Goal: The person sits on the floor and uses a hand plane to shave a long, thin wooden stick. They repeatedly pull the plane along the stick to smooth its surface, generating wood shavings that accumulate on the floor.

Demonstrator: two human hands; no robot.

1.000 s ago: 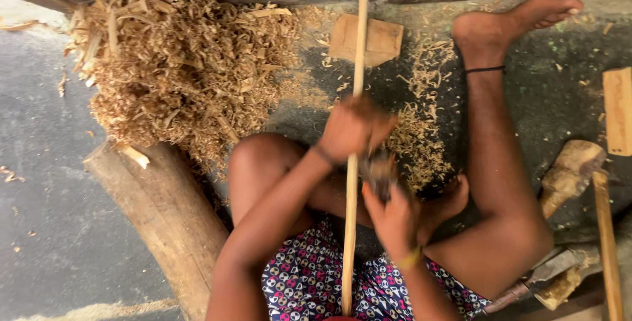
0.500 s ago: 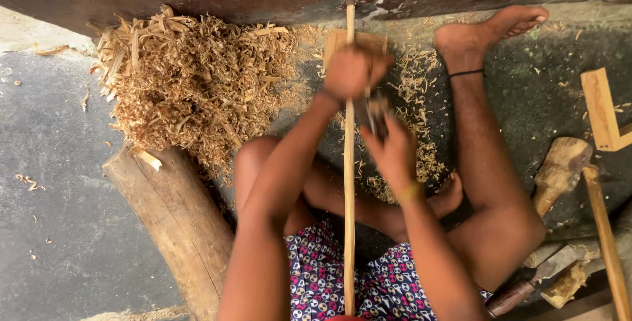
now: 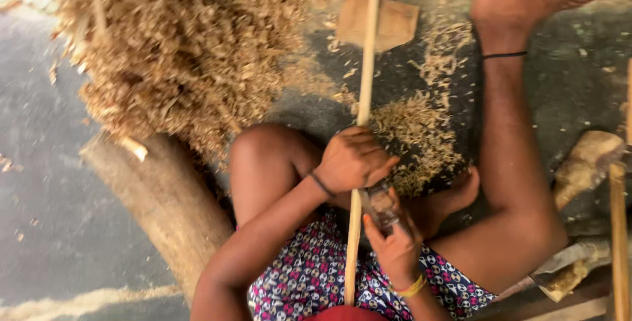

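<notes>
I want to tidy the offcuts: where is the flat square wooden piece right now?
In the head view, the flat wooden piece lies on the floor at top centre, behind the long stick, right of the shavings pile.

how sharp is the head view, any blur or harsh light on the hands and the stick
Head view: soft, even light with no glare; motion blur smears the shavings pile, the foot and the left edge; the left hand on the long stick reads fairly clearly; the dark tool in the right hand is blurred.

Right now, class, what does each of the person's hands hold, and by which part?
The left hand grips the long wooden stick around the middle of its length. The right hand holds a small tool by its lower end; its kind cannot be told.
</notes>
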